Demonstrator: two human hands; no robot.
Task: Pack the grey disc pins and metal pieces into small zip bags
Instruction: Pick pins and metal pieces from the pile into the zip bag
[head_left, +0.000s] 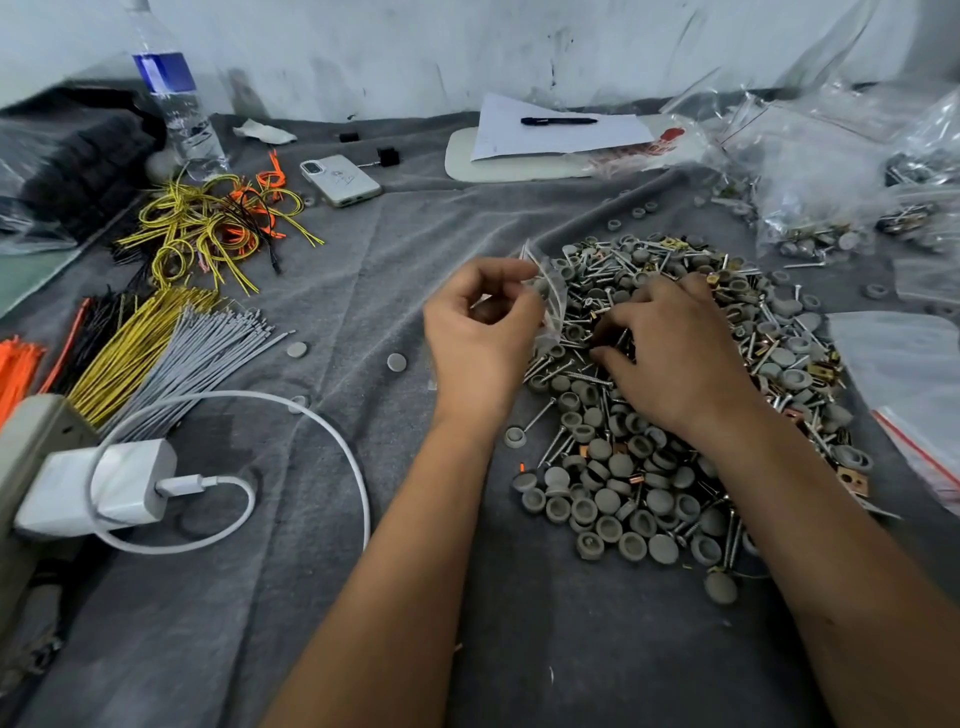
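Note:
A big heap of grey disc pins, screws and copper-coloured metal pieces (649, 483) lies on the grey cloth to the right of centre. My left hand (480, 338) pinches a small clear zip bag (548, 296) upright at the heap's left edge. My right hand (670, 358) rests palm down on the heap with its fingers curled into the pieces next to the bag; what the fingers hold is hidden. Filled zip bags (810, 228) lie at the far right. A stack of flat zip bags with red strips (914, 395) sits at the right edge.
Bundles of yellow, grey, orange and black ties (156, 343) and looped wires (218, 218) lie left. A white charger with cable (104, 483), a phone (340, 179), a water bottle (174, 98) and paper with a pen (558, 122) are around. Loose grey discs (396, 362) dot the cloth.

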